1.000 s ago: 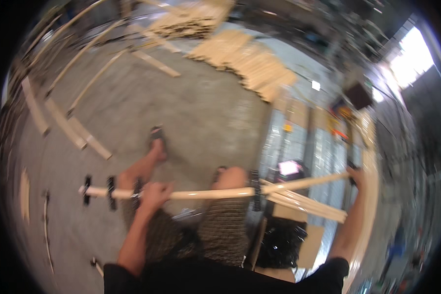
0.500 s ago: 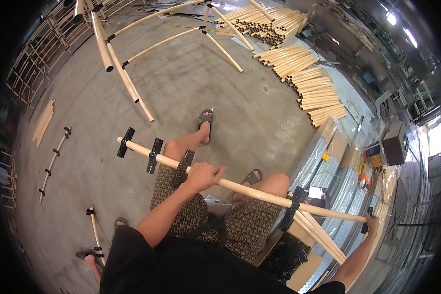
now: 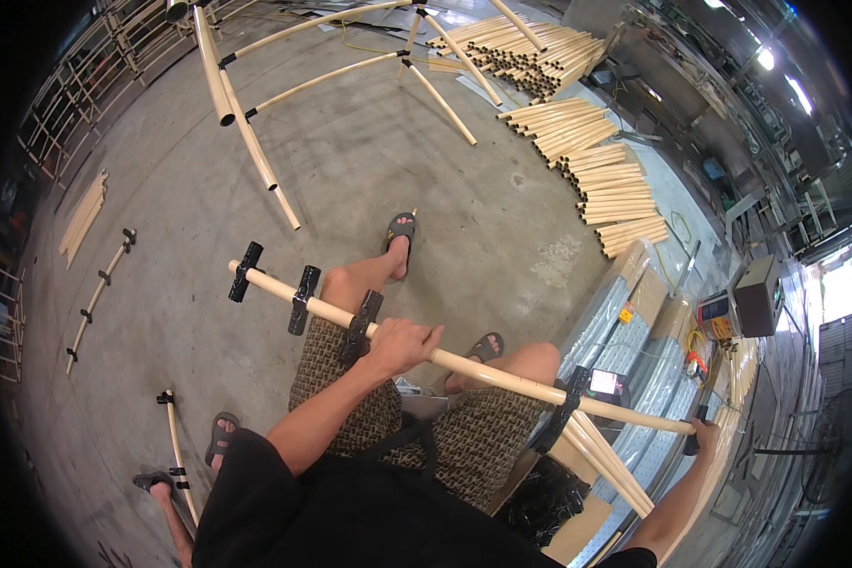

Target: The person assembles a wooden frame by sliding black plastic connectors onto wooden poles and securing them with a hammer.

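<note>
Head view: across our lap we hold a long cream pipe (image 3: 492, 376), slanting down from left to right, with five black connectors (image 3: 303, 300) along it: three toward its left end, one right of the middle, one at the right end. Our left hand (image 3: 402, 346) has its fingers wrapped around the bare pipe just beside the third connector. Our right hand (image 3: 702, 437) is at the right end, its fingers grasping the last connector. Under the right part of the pipe we see a few loose pipes (image 3: 608, 461), near a black plastic bag (image 3: 547, 500) and a device with a lit screen (image 3: 603, 381). Plastic-wrapped bundles (image 3: 663, 350) lie beyond these, with a dark box (image 3: 759, 295) past them. To our left, two rods with black fittings (image 3: 96, 295) lie on the concrete floor (image 3: 161, 265), and another person's sandalled feet (image 3: 222, 437) are near the closer rod. Ahead of us is a cream pipe frame (image 3: 213, 71); to its right, rows of cut pipes (image 3: 568, 121) are laid out.
</note>
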The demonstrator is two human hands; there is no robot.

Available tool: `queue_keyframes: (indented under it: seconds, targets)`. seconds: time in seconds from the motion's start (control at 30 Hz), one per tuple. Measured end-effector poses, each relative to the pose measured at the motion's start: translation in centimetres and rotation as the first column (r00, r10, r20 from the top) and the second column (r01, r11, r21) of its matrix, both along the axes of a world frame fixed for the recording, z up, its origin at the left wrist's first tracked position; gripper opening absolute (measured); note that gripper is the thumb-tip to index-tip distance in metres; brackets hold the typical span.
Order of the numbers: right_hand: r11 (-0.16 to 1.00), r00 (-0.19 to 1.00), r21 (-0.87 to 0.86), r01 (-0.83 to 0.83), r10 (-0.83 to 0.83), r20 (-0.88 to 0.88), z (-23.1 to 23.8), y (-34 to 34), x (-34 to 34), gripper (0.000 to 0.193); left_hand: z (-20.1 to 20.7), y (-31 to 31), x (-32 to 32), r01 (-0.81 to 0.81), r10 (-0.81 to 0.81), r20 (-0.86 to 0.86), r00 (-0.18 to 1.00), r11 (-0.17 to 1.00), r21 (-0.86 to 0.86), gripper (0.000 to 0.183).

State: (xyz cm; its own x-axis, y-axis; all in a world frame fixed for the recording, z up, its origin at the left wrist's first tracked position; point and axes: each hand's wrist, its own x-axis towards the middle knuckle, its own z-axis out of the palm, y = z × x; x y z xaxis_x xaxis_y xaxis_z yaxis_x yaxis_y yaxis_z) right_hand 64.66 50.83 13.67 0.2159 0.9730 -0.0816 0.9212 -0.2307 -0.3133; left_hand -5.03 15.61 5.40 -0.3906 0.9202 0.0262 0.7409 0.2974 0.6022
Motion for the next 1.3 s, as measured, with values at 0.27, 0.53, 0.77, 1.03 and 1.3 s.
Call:
queue_keyframes:
  seconds: [0.27, 0.53, 0.77, 1.03, 1.3]
  targets:
    - [0.992, 0.979, 0.094, -0.081, 0.061, 0.194, -1.6, -3.8, -8.0, 0.055, -1.2, -0.8, -0.6, -0.044, 0.048, -0.137, 0.989, 0.998, 0.033, 0.044]
    - [0.985, 0.995, 0.160, 0.056, -0.069, 0.076, -1.1, -6.5, -12.2, 0.066, -0.1, -2.1, -0.3, -0.101, 0.111, 0.002, 0.994, 0.894, 0.436, 0.016]
    - [0.985, 0.994, 0.148, 0.092, -0.100, 0.042, -0.9, -5.6, -12.9, 0.071, -0.8, -9.3, 2.4, -0.417, 0.175, 0.773, 0.610, 0.901, 0.124, 0.030]
    - [0.972, 0.992, 0.229, 0.057, -0.030, -0.120, -4.1, -2.9, -12.5, 0.062, -1.4, -7.5, 0.8, -0.720, -0.087, 0.947, -0.309, 0.672, -0.173, 0.058]
    - [0.852, 0.972, 0.523, 0.022, 0.105, -0.212, -2.0, 0.3, -15.2, 0.063, 0.5, -8.7, 0.9, -0.826, -0.317, 0.854, -0.413, 0.526, -0.204, 0.059]
